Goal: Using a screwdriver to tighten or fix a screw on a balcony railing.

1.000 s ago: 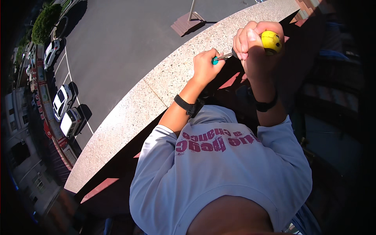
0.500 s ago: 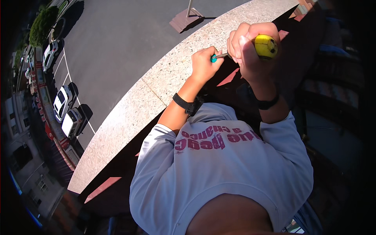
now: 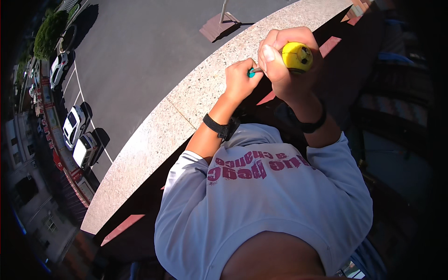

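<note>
My right hand (image 3: 283,63) is closed around the handle of a yellow screwdriver (image 3: 296,57), its rounded butt end with a dark mark facing up toward me. A short piece of its metal shaft (image 3: 257,70) shows between my hands and points at my left hand. In my closed left hand (image 3: 240,77) is a small teal piece (image 3: 251,73), mostly hidden by the fingers, so its kind cannot be made out. The shaft meets or overlaps the teal piece; whether it is inserted cannot be seen. Both hands are held by a speckled stone ledge (image 3: 154,122).
The pale ledge curves from lower left to upper right. Beyond it lies grey paving with parked cars (image 3: 74,123), a post on a brown base (image 3: 217,28) and a green bush (image 3: 50,33). Dark shadow covers the near side of the ledge, with reddish sunlit patches (image 3: 330,47).
My right hand has moved left with the screwdriver, closer to my left hand. Less of the shaft shows between them. My left hand has shifted slightly left and still holds the teal piece.
</note>
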{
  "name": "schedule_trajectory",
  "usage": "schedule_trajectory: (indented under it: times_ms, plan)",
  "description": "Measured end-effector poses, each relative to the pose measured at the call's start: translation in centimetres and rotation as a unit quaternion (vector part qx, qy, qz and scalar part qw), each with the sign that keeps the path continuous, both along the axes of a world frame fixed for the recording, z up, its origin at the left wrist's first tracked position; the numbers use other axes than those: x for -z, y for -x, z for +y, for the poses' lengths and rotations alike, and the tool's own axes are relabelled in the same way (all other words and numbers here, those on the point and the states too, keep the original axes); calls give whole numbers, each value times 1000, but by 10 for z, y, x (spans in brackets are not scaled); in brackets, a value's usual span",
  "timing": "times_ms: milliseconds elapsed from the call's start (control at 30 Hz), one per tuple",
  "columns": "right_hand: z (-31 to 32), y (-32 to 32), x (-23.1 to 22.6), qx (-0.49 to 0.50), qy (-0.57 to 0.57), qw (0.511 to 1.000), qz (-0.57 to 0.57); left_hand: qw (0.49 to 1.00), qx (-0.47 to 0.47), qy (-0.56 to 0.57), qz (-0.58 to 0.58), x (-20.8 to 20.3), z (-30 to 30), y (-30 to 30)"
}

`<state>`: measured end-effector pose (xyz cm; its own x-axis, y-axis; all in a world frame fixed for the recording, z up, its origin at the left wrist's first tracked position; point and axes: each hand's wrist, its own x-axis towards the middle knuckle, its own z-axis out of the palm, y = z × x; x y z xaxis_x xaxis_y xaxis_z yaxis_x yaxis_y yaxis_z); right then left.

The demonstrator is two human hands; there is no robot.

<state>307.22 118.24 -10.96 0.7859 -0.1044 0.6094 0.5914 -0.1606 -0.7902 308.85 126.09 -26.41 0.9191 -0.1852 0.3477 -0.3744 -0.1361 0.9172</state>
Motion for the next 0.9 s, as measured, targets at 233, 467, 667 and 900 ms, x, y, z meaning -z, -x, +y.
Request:
schedule_trajectory:
  times_ms: [233, 467, 667, 900]
  plan:
    - [-5, -2, -3, -13, -58, 998, 23, 998, 27, -47, -25, 11, -1, -5]
    - [-4, -19, -14, -326, 132, 933, -76, 995, 44, -93, -16, 6, 3, -5]
    - [-15, -7, -8, -132, -82, 986, 56, 998, 31, -49, -26, 7, 1, -5]
    - [-5, -15, -9, 27, -257, 964, 57, 999, 27, -16, 21, 12, 8, 0]
